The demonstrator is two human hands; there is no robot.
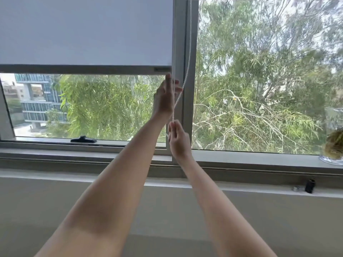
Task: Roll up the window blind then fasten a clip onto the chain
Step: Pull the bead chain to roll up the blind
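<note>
Window blind (pixel 85 32) hangs partly lowered, its bottom bar just above and left of the left hand (pixel 165 97). Chain (pixel 187 71) runs down the frame through both hands. Left hand is raised, fingers apparently loosely curled around the chain; right hand (pixel 179 140), directly below, pinches it.

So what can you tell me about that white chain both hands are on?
The chain is a thin white beaded cord, plastic by its look. It hangs beside the window frame, at the right edge of the grey blind. Its top runs out of view. The left hand, raised higher, has its fingers on it; the right hand pinches it lower, drawing that stretch taut and slanted.
</note>
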